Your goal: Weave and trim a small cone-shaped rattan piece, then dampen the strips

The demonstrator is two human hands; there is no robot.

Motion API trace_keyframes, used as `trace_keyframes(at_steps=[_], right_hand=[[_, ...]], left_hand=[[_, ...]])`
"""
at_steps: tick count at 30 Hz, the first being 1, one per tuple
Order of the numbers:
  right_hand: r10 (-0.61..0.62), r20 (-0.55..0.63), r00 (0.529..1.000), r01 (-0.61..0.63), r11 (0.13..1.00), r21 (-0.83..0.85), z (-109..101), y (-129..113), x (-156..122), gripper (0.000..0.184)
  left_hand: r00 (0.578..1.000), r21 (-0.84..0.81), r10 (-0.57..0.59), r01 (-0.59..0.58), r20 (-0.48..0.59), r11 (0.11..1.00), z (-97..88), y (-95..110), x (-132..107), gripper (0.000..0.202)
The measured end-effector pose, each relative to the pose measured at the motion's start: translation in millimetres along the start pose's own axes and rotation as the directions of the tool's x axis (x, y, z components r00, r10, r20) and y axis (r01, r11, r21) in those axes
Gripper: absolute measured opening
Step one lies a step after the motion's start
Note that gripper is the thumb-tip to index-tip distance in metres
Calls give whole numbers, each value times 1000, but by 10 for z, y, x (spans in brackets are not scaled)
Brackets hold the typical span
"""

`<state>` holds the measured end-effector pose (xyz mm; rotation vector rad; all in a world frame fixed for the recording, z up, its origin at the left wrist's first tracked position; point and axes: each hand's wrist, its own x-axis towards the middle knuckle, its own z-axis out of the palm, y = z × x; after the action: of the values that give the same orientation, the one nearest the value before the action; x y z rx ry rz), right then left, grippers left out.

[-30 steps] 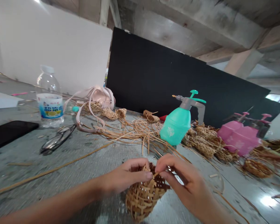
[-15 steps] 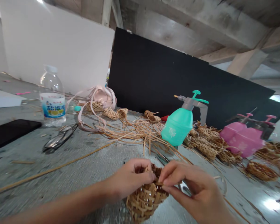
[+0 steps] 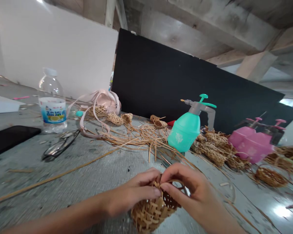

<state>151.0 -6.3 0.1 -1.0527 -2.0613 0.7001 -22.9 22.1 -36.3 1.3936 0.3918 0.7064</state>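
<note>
A small woven straw basket [image 3: 148, 213] rests on the grey table [image 3: 92, 172] at the bottom centre. My left hand [image 3: 134, 191] wraps round its rim from the left, fingers closed on the weave. From the right, my right hand [image 3: 185, 188] pinches the rim, with thumb and forefinger pressed on a thin strip that curves over the opening. The fingertips of both hands meet at the basket's mouth. The lower part of the basket is cut off by the frame's edge.
A teal spray bottle [image 3: 185, 130] stands behind loose straw strips [image 3: 141, 138]. Pink spray bottles [image 3: 251, 144] and woven pieces [image 3: 215, 149] lie to the right. At left are a water bottle [image 3: 51, 102], glasses [image 3: 60, 146], a black phone [image 3: 9, 138] and a pink bag [image 3: 104, 100].
Both hands have stayed on the basket's rim. The right hand's fingers have shifted to pinch a thin curved strip over the opening, and the basket sits a little lower in view.
</note>
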Motion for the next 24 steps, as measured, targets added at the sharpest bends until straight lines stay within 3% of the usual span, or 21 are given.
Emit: trace_keyframes(at_steps=[2,5,8,14,17,20,24], right_hand=[[-7,35,999,8,999,-45,-77,3,-6,7],[14,28,1000,-9,987,-158,-252,43,-27,22],[50,2,999,-49,982,-183,-382,66,12,11],[8,43,999,-3,991,-131,-298,-81,244,10],[-9,-3,1000,9,994,-111,-313,-150,318,5],[0,-138,990,-15,994,-109,-570,-146,322,15],[118,-217,969,-150,979,-140,-1181,10,234,27]], left_hand=[[999,-58,9,-12,-43,998,-15,-25,16,16],[995,-82,39,-47,-94,995,-56,-64,54,16],[993,-105,37,-49,-110,993,-89,-68,72,18],[991,-136,24,-42,-133,990,-65,-21,45,31],[984,-103,35,-54,-178,993,-63,-33,58,41],[970,-19,25,-31,-241,999,-109,-84,88,45],[950,117,-2,41,-314,992,-178,-157,79,34]])
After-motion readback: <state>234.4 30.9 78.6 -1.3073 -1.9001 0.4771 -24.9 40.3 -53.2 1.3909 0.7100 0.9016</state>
